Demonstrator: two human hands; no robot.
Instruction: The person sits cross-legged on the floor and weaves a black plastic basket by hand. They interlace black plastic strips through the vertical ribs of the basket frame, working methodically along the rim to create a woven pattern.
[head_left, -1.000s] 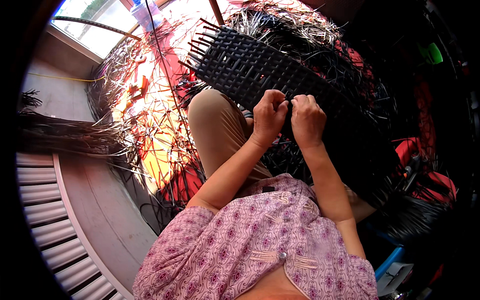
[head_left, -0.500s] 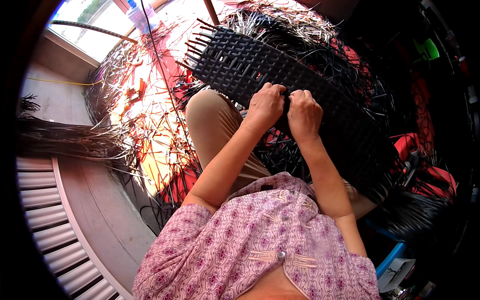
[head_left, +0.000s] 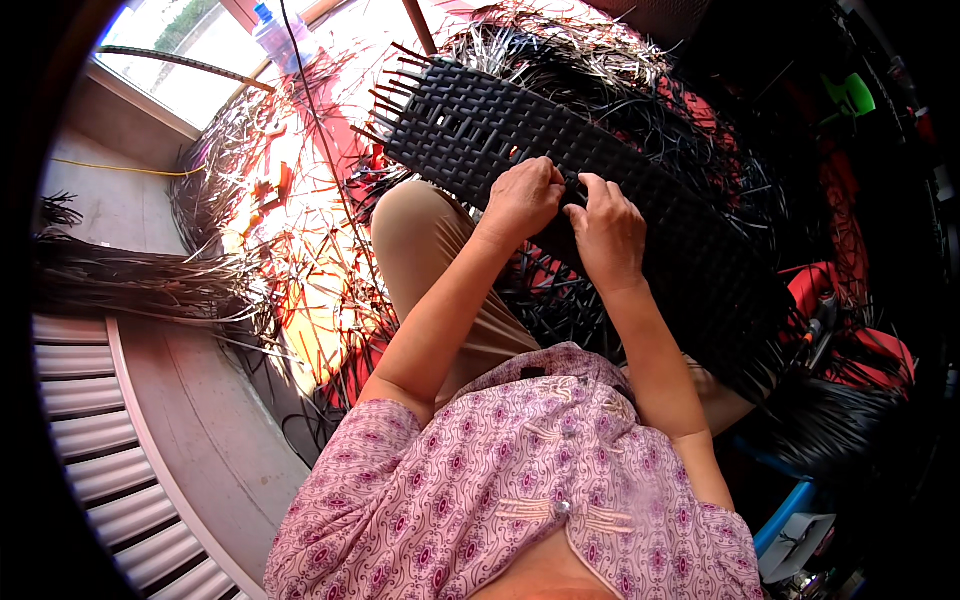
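Observation:
A long black woven panel [head_left: 480, 125] slants across my lap from upper left to lower right, made of flat plastic-looking strips. Loose strip ends stick out at its far left end, and small gaps show in the weave near there. My left hand [head_left: 524, 198] rests on the near part of the panel, fingers curled together; what they pinch is hidden. Just right of it, my right hand [head_left: 610, 228] hovers at the panel with thumb and forefinger apart, nothing visible between them.
Heaps of loose black strips [head_left: 570, 60] lie behind the panel, over a red floor covering. A thick strip bundle [head_left: 150, 280] hangs at the left, above a white slatted piece [head_left: 100, 430]. A clear plastic bottle [head_left: 278, 38] stands by the window. Pliers-like tools [head_left: 815, 335] lie at the right.
My right hand has loosened from a closed pinch, its thumb and forefinger now spread. My left hand has shifted slightly left and toward me, still closed. The panel has barely moved.

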